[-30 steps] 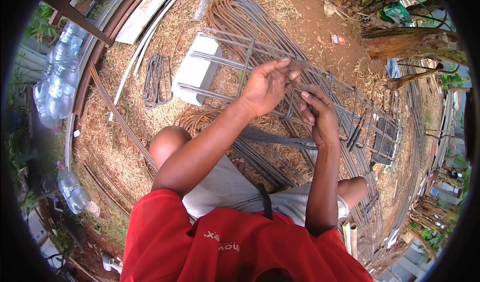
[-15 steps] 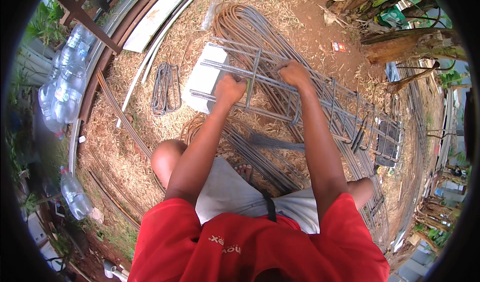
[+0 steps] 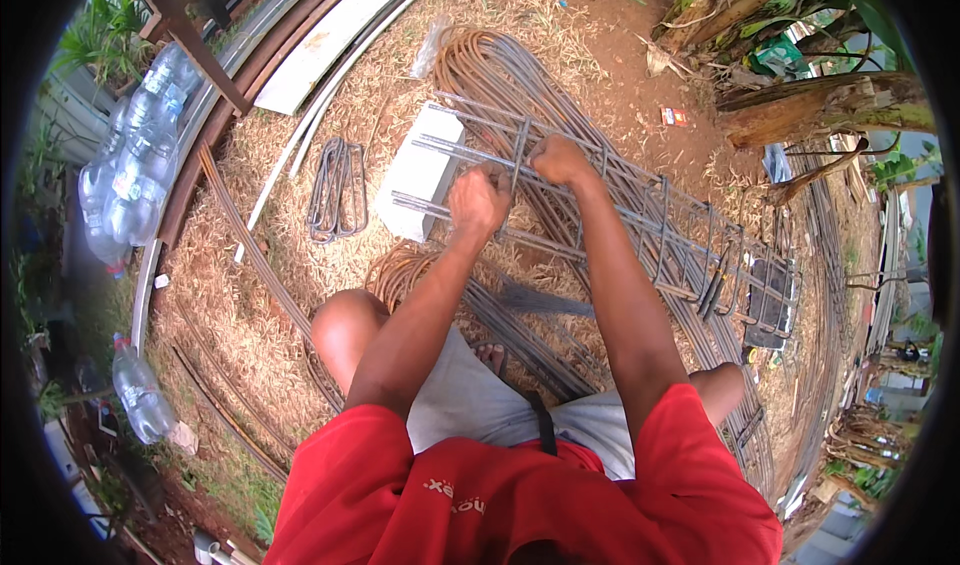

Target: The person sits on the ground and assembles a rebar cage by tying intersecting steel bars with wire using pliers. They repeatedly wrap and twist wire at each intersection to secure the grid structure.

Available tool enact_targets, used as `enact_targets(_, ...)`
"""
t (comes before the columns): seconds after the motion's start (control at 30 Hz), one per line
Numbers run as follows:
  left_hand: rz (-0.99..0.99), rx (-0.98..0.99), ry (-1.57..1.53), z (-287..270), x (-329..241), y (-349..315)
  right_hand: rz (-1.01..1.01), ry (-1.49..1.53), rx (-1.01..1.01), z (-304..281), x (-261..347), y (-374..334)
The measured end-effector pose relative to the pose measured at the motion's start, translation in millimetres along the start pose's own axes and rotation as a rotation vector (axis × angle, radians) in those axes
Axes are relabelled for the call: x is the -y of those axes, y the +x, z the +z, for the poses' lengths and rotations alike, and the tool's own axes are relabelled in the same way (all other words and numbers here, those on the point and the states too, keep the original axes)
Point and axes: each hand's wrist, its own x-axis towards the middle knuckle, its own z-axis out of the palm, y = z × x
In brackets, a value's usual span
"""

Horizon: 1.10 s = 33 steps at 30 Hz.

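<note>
A long steel rebar cage [image 3: 640, 205] lies aslant in front of me, its near-left end resting on a white block [image 3: 418, 175]. Around the lengthwise bars, a rectangular stirrup [image 3: 520, 147] stands close to that end. My left hand [image 3: 480, 200] is closed at the lower part of this stirrup, between the bars. My right hand [image 3: 562, 160] is closed in a fist just right of the stirrup's upper part. Whatever the right fingers hold is hidden. Several more stirrups sit along the cage toward the right.
Bundles of bent rebar [image 3: 490, 60] lie beneath and beyond the cage. Loose stirrups [image 3: 338, 190] are piled left of the block. Large plastic bottles [image 3: 140, 165] stand at the left beside a rail. Banana trunks [image 3: 820, 110] rise at the right. A dark block [image 3: 770, 305] sits under the cage's far end.
My right hand has moved left, close to the stirrup. My left hand has shifted slightly right and down onto the stirrup's lower part. The view has shifted a little.
</note>
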Motion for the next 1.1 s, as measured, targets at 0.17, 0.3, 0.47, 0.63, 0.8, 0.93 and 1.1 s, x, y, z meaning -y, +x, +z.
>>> enact_targets(0.17,0.187,-0.122,0.008,3,4,-5,0.027,0.004,-0.099,3,13,-6)
enact_targets(0.3,0.169,-0.134,0.008,4,3,-5,0.035,0.177,-0.139,14,4,-11)
enact_targets(0.47,0.121,-0.082,-0.067,7,-2,3,0.014,0.175,-0.31,34,0,-10)
enact_targets(0.63,0.214,-0.153,-0.091,15,-6,7,0.068,0.5,-0.136,35,7,-36)
enact_targets(0.8,0.044,-0.045,-0.258,17,-3,13,0.197,0.998,-0.063,24,28,-81)
enact_targets(0.93,-0.072,0.146,-0.556,13,8,22,0.235,1.129,-0.113,25,48,-114)
enact_targets(1.1,0.277,-0.036,-0.268,14,14,11,0.137,1.135,-0.057,24,62,-131)
